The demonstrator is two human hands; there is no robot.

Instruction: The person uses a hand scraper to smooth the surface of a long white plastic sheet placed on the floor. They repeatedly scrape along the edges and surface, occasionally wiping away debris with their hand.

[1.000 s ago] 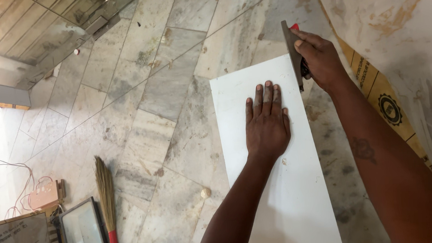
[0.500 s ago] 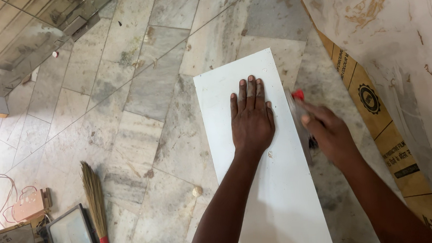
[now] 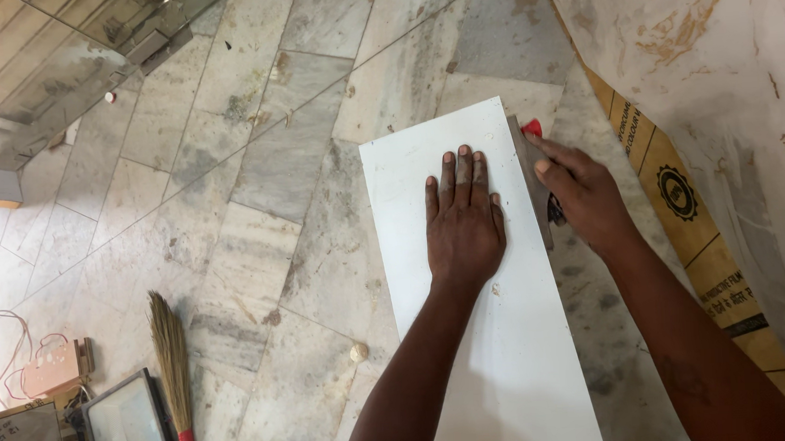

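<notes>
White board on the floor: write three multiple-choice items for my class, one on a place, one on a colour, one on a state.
1. Where does the left hand lie?
A. flat on the white board
B. on the broom
C. on the stone floor

2. What colour is the broom's handle end?
A. blue
B. red
C. green

3. How does the right hand stand?
A. open and empty
B. out of view
C. closed on a tool at the board's right edge

Answers: 1 A, its palm and spread fingers press the panel; 2 B, red shows below the bristles; 3 C, fingers wrap the red-tipped block against the edge.
</notes>
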